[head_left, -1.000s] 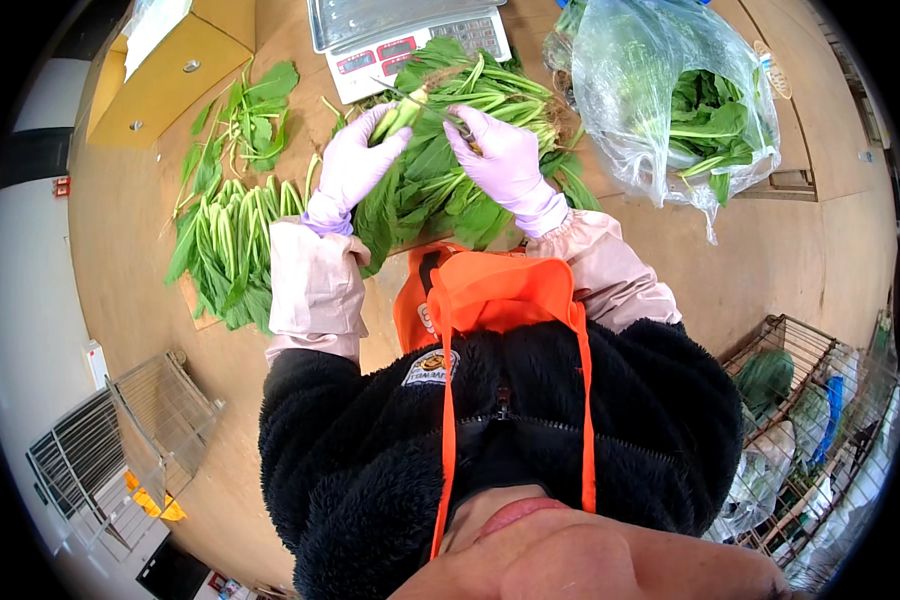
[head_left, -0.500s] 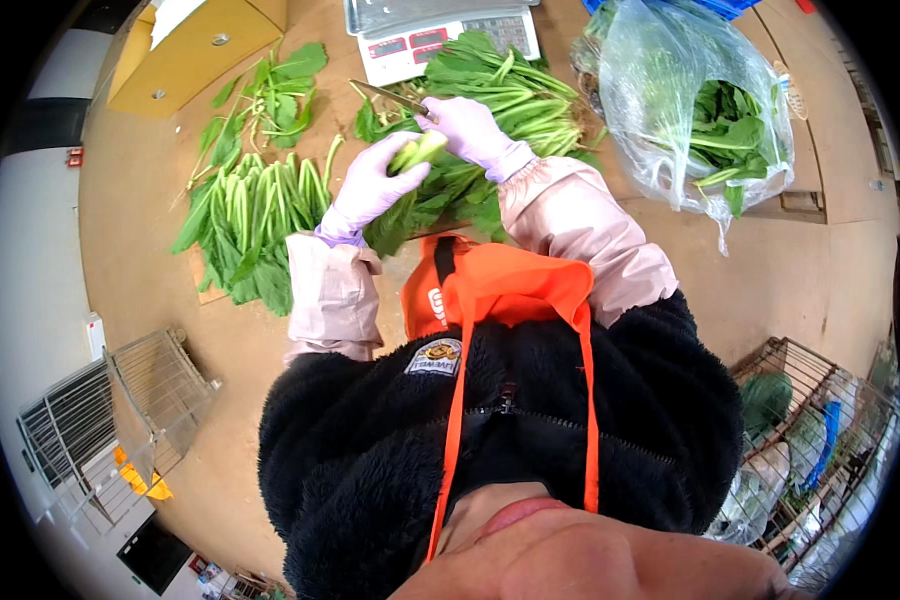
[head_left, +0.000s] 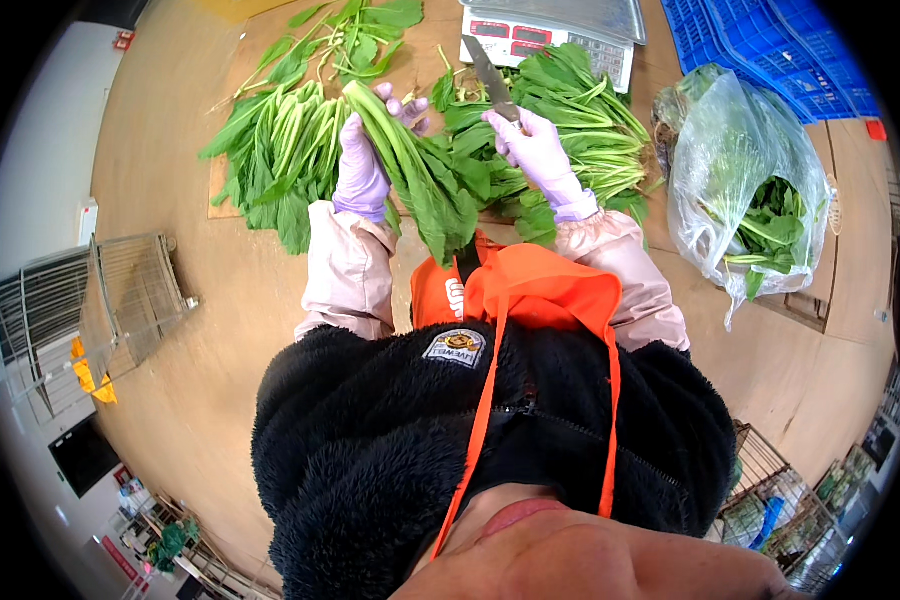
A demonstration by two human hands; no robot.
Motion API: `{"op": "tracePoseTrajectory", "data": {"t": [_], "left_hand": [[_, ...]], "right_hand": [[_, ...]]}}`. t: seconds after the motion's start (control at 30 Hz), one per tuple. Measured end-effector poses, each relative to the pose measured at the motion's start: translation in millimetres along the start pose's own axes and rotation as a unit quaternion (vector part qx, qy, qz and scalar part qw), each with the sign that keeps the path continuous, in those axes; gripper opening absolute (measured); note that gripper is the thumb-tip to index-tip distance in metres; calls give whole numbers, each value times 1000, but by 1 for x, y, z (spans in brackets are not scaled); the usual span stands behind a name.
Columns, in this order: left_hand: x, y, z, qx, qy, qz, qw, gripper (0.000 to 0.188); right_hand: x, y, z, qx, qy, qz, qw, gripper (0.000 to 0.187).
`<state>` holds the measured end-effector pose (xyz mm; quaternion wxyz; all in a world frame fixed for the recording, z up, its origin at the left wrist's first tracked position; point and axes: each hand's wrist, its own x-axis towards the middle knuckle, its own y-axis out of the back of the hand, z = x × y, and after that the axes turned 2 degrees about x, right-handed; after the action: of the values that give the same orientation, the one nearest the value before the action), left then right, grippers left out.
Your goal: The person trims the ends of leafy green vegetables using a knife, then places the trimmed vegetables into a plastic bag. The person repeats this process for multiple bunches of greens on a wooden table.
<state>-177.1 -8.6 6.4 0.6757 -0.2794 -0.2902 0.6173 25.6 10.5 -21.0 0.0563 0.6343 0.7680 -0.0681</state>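
Purple gloves cover both my hands. A bunch of leafy greens (head_left: 425,180) rests in my left hand (head_left: 361,172), its pale stem ends pointing away and its leaves hanging toward me. The thumb is on the near side of the stems; the other fingers curl loosely behind them. In my right hand (head_left: 536,152) is a knife (head_left: 491,80), its blade tilted up and away, apart from the bunch. Trimmed-looking greens (head_left: 280,150) lie in a row to the left of my left hand. Beyond and around my right hand spreads a larger pile of greens (head_left: 595,125).
A digital scale (head_left: 545,38) stands behind the right pile. Loose leaves (head_left: 370,35) lie at the far left. To the right are a clear plastic bag (head_left: 740,180) of greens and blue crates (head_left: 770,50). Wire cages (head_left: 135,290) stand at left.
My hands have moved apart. My left hand has turned, bringing the bunch's leaves into view. The knife has swung from pointing left to pointing away. The whole view has shifted too.
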Motion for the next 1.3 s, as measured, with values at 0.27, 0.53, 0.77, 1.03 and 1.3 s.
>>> {"op": "tracePoseTrajectory", "data": {"t": [0.27,0.53,0.77,1.03,1.3], "left_hand": [[11,44,78,683,-190,73,702,42],[55,247,96,915,9,209,346,66],[63,195,82,911,-62,256,317,85],[98,26,-88,794,-239,-74,553,66],[126,-39,-243,810,-163,-280,488,32]], "right_hand": [[-13,18,17,14,-34,55,998,20],[-18,19,25,52,-26,52,997,19],[-40,55,29,1,-17,133,991,19],[-79,117,51,74,-78,281,954,19],[-113,146,60,75,-78,351,930,16]]}}
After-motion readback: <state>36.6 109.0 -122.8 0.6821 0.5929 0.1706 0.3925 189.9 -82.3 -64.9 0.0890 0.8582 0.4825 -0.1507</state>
